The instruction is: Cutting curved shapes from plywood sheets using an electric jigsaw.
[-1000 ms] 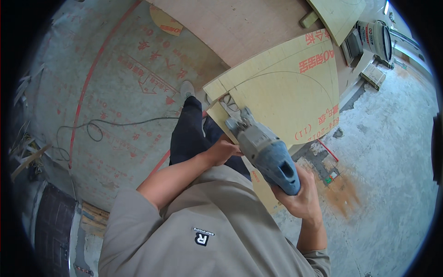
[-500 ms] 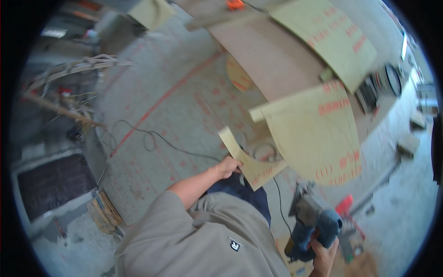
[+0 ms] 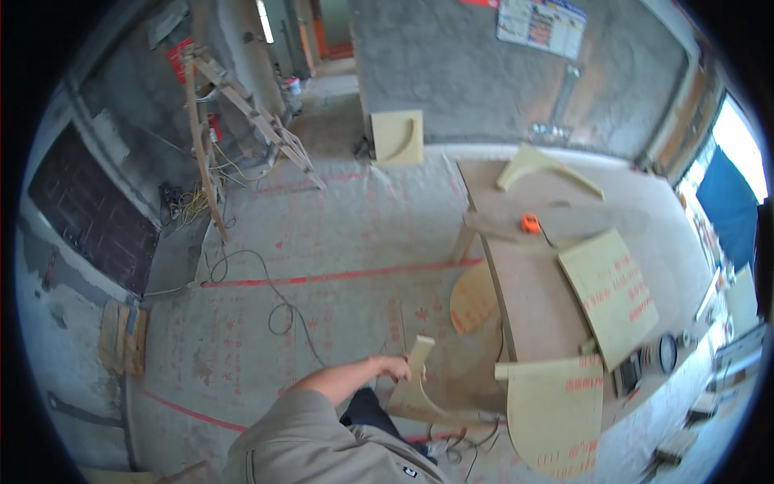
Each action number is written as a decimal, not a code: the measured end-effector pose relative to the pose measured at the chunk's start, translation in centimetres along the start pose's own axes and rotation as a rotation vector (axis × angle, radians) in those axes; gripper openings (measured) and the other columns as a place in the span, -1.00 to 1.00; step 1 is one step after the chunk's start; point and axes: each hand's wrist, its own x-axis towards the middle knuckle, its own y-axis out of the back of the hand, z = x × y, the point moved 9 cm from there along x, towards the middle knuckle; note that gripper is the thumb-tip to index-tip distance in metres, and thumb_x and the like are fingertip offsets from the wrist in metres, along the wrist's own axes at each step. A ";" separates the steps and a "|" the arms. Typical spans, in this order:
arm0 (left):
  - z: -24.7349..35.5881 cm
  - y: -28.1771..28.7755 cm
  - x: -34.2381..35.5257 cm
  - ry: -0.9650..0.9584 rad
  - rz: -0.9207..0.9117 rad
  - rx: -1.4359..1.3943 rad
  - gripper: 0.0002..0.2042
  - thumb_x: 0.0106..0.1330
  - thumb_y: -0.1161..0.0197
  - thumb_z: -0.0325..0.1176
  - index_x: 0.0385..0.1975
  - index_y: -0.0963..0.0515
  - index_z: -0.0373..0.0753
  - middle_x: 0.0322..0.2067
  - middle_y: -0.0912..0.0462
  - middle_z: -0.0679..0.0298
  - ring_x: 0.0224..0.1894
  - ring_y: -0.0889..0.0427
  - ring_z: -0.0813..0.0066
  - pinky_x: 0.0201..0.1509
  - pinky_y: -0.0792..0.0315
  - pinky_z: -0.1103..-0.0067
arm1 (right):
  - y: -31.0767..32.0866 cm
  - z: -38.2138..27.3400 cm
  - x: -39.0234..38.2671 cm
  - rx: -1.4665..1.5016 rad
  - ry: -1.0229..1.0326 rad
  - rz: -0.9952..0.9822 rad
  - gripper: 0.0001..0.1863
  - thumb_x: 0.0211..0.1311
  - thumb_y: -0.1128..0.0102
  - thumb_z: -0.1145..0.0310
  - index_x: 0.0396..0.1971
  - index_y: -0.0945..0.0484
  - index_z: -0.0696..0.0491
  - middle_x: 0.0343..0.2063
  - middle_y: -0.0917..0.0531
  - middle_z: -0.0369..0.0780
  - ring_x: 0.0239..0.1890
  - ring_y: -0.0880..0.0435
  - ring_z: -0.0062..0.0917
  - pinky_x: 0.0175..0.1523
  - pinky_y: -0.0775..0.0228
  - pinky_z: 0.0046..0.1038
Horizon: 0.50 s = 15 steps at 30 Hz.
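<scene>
Since the earlier frame, left hand (image 3: 395, 369) swings the curved offcut (image 3: 415, 387) outward, grip closed on it; right hand out of view.

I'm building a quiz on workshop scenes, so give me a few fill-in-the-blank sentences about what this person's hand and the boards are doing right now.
1. The left hand grips a curved pale offcut of board by its ____ end.
2. The small orange tape measure lies on the brown ____.
3. A square pale panel with a quarter-circle cutout leans against the grey ____.
4. The wooden stepladder stands to the person's ____.

Missing words: upper; worktable; wall; left
</scene>
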 end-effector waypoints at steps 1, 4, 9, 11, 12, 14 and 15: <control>0.6 0.2 0.2 -0.011 -0.013 0.018 -0.59 0.10 -0.18 -0.62 -0.03 -0.64 -0.14 -0.01 -0.71 0.37 0.07 -0.58 0.51 -0.15 -0.52 0.44 | 1.4 -0.6 3.7 0.001 -0.004 0.016 -0.59 0.36 0.05 0.44 0.01 -0.74 -0.21 -0.25 -0.75 -0.02 -0.27 -0.75 -0.13 -0.20 -0.58 -0.15; -0.3 4.2 1.2 -0.345 -0.094 0.122 -0.61 0.09 -0.18 -0.63 -0.06 -0.66 -0.21 -0.06 -0.73 0.36 0.00 -0.59 0.55 -0.16 -0.50 0.48 | 4.1 -5.4 14.6 0.025 0.029 0.010 -0.63 0.39 0.04 0.39 0.01 -0.73 -0.16 -0.22 -0.75 -0.02 -0.21 -0.73 -0.15 -0.14 -0.56 -0.17; -0.2 14.7 -1.9 -0.321 0.070 0.129 -0.63 0.19 -0.22 -0.60 -0.01 -0.72 -0.18 -0.17 -0.75 0.35 -0.10 -0.62 0.56 0.00 -0.49 0.51 | 4.6 -11.7 17.1 0.142 -0.116 0.008 -0.67 0.43 0.01 0.30 0.01 -0.71 -0.06 -0.17 -0.75 -0.03 -0.11 -0.71 -0.19 -0.03 -0.52 -0.21; 1.0 21.1 -4.6 -0.064 0.292 0.197 -0.65 0.18 -0.28 -0.51 -0.01 -0.73 -0.15 -0.20 -0.75 0.37 -0.13 -0.63 0.57 -0.03 -0.49 0.53 | 1.7 -13.0 12.4 0.231 -0.245 0.039 -0.67 0.45 0.00 0.26 0.01 -0.70 -0.02 -0.15 -0.75 -0.03 -0.07 -0.70 -0.21 0.01 -0.51 -0.22; -3.5 26.2 -5.3 -0.078 0.399 0.125 -0.65 0.16 -0.31 -0.47 -0.02 -0.73 -0.15 -0.19 -0.75 0.34 -0.11 -0.64 0.54 -0.04 -0.51 0.50 | 0.8 -14.1 11.3 0.270 -0.266 0.027 -0.67 0.46 0.00 0.25 0.01 -0.70 0.00 -0.13 -0.75 -0.03 -0.05 -0.69 -0.22 0.04 -0.50 -0.23; -4.1 32.3 -7.2 -0.022 0.594 0.101 -0.66 0.14 -0.28 -0.50 -0.05 -0.72 -0.21 -0.22 -0.74 0.27 -0.15 -0.67 0.47 -0.08 -0.53 0.47 | -3.8 -16.9 9.6 0.394 -0.360 0.081 -0.66 0.48 -0.01 0.21 0.02 -0.69 0.04 -0.11 -0.75 -0.04 -0.01 -0.68 -0.23 0.08 -0.49 -0.24; -4.7 34.7 -9.0 0.056 0.695 0.092 -0.67 0.13 -0.27 -0.52 -0.07 -0.72 -0.23 -0.23 -0.73 0.25 -0.16 -0.67 0.43 -0.08 -0.53 0.46 | -6.0 -18.0 8.5 0.454 -0.399 0.099 -0.65 0.49 -0.02 0.19 0.02 -0.69 0.05 -0.10 -0.75 -0.04 0.01 -0.68 -0.24 0.10 -0.48 -0.25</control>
